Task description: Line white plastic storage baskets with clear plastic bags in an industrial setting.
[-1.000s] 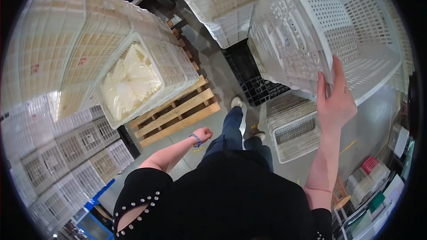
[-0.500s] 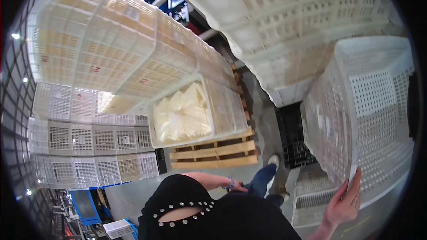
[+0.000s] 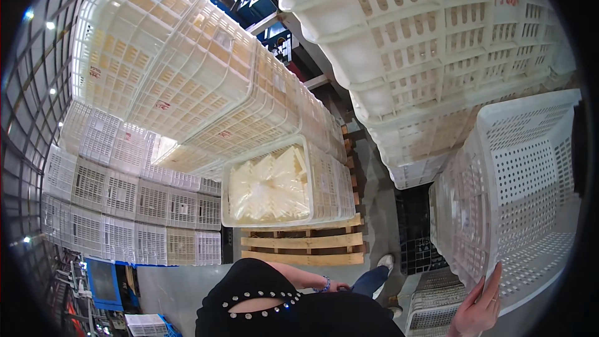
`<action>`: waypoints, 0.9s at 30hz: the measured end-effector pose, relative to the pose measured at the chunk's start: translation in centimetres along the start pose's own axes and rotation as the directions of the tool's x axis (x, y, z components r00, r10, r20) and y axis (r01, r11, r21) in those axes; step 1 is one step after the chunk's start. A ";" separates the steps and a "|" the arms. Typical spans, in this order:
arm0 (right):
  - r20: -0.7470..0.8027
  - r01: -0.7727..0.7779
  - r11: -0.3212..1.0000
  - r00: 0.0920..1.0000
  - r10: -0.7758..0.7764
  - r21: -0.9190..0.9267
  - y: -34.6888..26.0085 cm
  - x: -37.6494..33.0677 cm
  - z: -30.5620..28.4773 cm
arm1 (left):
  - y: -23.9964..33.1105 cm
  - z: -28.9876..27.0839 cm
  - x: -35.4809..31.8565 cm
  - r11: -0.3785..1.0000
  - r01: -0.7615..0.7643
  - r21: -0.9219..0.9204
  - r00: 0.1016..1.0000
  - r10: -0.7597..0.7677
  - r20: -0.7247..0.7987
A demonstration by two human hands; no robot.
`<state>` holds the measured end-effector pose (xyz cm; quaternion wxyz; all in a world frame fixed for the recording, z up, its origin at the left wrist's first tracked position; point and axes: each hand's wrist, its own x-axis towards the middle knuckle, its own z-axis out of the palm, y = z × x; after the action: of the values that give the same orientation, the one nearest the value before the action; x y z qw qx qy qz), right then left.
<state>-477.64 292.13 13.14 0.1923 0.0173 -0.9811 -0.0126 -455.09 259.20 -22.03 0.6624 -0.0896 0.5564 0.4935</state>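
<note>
Below, right hand [image 3: 477, 309] clamped on basket rim [image 3: 492, 224], left hand [image 3: 339, 286] of unclear grip, aisle [image 3: 379, 190] between stacks [image 3: 288, 97].

"Left?"
"A bag [image 3: 268, 184] in the left crate [image 3: 331, 187] on a pallet [image 3: 302, 243]; stacked crates [image 3: 121, 190] farther left."
"Right?"
"The right crate [image 3: 524, 171], right hand [image 3: 477, 311] at its near edge, another stack [image 3: 430, 62] beyond."

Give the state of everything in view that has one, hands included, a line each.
White perforated plastic crate at right: open, no contents visible.
Right hand: gripping that crate's edge.
Left hand: holding nothing visible.
White plastic crate at centre: open, filled with film-covered pale yellow contents.
Slatted pale wooden pallet: loaded.
White plastic crates, upper right: stacked.
</note>
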 end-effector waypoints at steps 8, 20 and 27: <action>-0.068 0.029 0.999 0.997 -0.027 0.026 0.2 0.0 0.3 | 1.2 -0.1 3.0 0.856 -0.345 0.386 0.931 0.364 0.024; -0.154 0.100 0.995 0.983 -0.096 0.019 0.6 0.3 0.6 | 0.1 6.2 8.3 -0.074 0.461 0.884 0.833 0.379 -0.402; -0.139 0.103 0.995 0.985 -0.103 -0.004 0.5 0.4 0.2 | 5.4 -0.5 4.0 0.782 0.163 0.601 0.984 -0.081 -0.162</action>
<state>-478.13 292.60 13.13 0.2592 0.0691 -0.9631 -0.0198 -459.92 263.72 -23.19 0.6494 0.0626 0.7201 0.2364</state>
